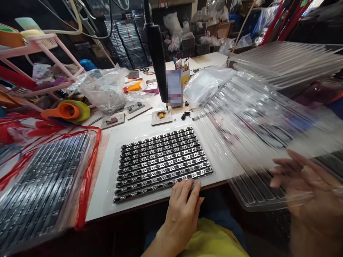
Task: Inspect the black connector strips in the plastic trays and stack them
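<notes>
On the white worktable lies a clear tray (109, 194) filled with rows of black and silver connectors (163, 160). My left hand (183, 208) rests its outstretched fingers on the near edge of this tray, beside the front row. To the right, my right hand (308, 185) is blurred by motion, its fingers closed on an empty-looking clear plastic tray (257, 117). That ribbed tray is tilted in the air and smeared too. Part of my right hand's grip is hard to make out.
A stack of connector trays (48, 178) with red strapping (88, 185) stands at left. Behind the filled tray are a black powered screwdriver (157, 60), small fixtures (161, 117) and plastic bags (104, 89). More clear trays (289, 60) are stacked at right. A pink rack (48, 46) stands at far left.
</notes>
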Available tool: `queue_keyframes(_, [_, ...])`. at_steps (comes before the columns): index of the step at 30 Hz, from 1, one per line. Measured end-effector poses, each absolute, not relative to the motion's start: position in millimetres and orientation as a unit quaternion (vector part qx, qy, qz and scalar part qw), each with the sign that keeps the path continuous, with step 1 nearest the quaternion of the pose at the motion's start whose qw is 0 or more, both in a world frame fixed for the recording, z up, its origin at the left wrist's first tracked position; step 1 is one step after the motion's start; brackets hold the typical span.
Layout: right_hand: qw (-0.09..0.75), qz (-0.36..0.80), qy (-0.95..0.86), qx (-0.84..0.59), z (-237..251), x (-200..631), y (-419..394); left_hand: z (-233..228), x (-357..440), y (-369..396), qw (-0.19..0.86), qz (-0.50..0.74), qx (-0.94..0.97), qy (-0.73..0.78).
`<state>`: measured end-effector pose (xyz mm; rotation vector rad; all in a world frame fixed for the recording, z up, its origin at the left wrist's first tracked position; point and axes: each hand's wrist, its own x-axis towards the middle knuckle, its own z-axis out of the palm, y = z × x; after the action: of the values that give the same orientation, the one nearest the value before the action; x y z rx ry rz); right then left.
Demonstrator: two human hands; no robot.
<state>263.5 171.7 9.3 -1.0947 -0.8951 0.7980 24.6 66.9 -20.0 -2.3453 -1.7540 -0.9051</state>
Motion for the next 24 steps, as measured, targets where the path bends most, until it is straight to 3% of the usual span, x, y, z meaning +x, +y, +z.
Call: queue_keyframes(24, [0.711, 0.356, -0.395, -0.461, 10.7, 273.6, 173.8, -23.1, -2.4, 51.6, -0.018, -0.343, -0.755, -0.559])
